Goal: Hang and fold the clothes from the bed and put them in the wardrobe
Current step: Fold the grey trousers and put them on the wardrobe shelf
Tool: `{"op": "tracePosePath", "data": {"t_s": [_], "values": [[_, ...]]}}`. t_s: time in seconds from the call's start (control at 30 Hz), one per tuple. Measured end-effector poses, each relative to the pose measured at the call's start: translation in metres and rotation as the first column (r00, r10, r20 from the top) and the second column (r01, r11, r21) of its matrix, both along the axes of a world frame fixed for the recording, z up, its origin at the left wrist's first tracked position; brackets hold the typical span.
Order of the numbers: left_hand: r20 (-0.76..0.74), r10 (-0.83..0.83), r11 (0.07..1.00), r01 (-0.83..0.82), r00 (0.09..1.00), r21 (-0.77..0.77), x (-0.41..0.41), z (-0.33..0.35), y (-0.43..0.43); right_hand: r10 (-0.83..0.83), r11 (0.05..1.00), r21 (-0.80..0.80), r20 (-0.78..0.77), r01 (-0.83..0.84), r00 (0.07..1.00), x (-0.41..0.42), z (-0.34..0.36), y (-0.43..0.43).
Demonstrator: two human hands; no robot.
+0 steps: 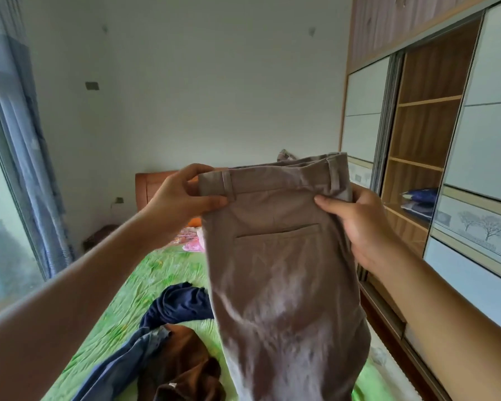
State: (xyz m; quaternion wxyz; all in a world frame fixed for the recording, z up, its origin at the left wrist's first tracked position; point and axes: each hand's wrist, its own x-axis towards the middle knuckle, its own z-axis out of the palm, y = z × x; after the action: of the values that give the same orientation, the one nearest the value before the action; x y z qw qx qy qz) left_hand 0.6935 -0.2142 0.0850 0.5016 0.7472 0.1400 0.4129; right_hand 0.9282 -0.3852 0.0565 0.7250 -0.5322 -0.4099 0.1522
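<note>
I hold a pair of taupe-brown trousers (284,273) up by the waistband over the bed, back pocket facing me, legs hanging down out of frame. My left hand (177,198) pinches the waistband's left end between thumb and fingers. At the right end, my right hand (359,224) grips the waistband by a belt loop. Below lie a navy garment (180,305), a blue garment (119,369) and a brown garment (185,363) on the green bedsheet (145,282). The wardrobe (425,146) stands open at the right, its wooden shelves showing.
Blue folded items (420,201) sit on a lower wardrobe shelf. Pink things (191,241) lie near the orange headboard (151,186). A window with a blue curtain (29,134) runs along the left. White sliding wardrobe doors (486,140) flank the open section.
</note>
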Motion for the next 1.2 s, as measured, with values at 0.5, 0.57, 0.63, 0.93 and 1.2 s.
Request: {"op": "tracePosePath", "data": {"t_s": [0.5, 0.57, 0.63, 0.93, 1.2], "values": [[0.170, -0.064, 0.996, 0.073, 0.983, -0.045, 0.109, -0.071, 0.030, -0.150, 0.987, -0.059, 0.028, 0.151, 0.988, 0.083, -0.053, 0.020], [0.084, -0.016, 1.000, 0.015, 0.996, 0.009, 0.127, -0.090, 0.059, -0.171, 0.976, -0.121, 0.079, 0.180, 0.982, 0.098, -0.066, 0.036], [-0.006, 0.046, 0.997, -0.046, 0.999, 0.068, 0.144, -0.110, 0.087, -0.194, 0.955, -0.198, 0.142, 0.220, 0.971, 0.113, -0.079, 0.054], [-0.426, 0.195, 0.963, -0.090, 0.883, 0.253, 0.212, -0.213, 0.181, -0.172, 0.667, -0.586, 0.479, 0.460, 0.861, 0.182, -0.171, 0.142], [-0.575, 0.101, 0.985, -0.164, 0.812, -0.058, 0.259, -0.313, 0.218, -0.145, 0.529, -0.820, 0.165, 0.218, 0.976, 0.237, -0.276, 0.212]]}}
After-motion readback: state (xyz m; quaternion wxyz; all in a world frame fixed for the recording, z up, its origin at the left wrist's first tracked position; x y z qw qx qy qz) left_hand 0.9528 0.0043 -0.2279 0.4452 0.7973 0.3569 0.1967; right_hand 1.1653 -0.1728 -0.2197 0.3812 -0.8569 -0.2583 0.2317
